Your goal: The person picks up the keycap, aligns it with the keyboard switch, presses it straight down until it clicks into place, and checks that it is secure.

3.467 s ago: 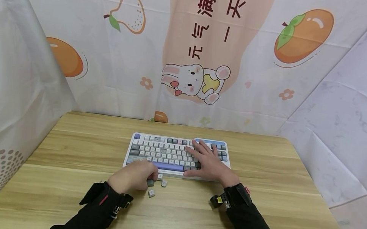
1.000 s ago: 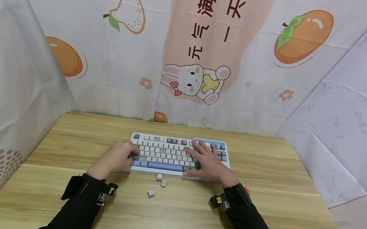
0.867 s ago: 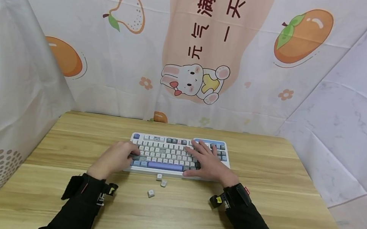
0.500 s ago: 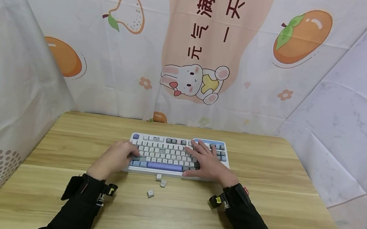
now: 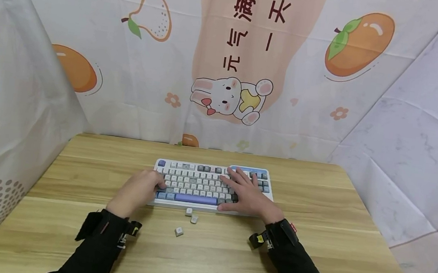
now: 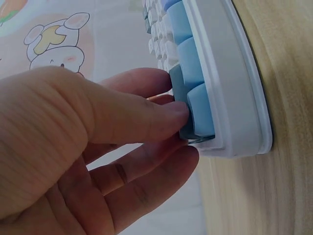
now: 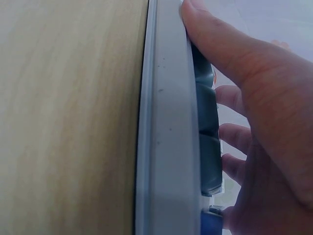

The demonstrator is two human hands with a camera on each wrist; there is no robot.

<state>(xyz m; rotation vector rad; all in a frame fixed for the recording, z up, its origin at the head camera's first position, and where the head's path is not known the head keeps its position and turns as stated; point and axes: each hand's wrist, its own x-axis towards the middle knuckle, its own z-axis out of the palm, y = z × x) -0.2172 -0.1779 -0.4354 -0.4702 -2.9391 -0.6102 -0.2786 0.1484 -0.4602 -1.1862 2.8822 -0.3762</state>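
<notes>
A white keyboard with pale, grey and blue keys lies on the wooden table. At its left end, my left hand has its thumb and fingers on a dark grey-blue keycap, pinching it. In the left wrist view this keycap sits beside the light blue keys of the front row. My right hand rests with spread fingers over the keyboard's right part, its thumb at the front edge. Three loose pale keycaps lie in front of the keyboard: one keycap by the edge, a second keycap, and a third keycap nearer me.
The wooden table extends around the keyboard on all sides. Behind it hangs a printed white curtain with fruit and a rabbit. Black cuffs with small cameras sit on both wrists.
My left hand has moved from the loose keycaps to the keyboard's left end. The dark keycap that lay among them is gone from there. The right hand stays in place.
</notes>
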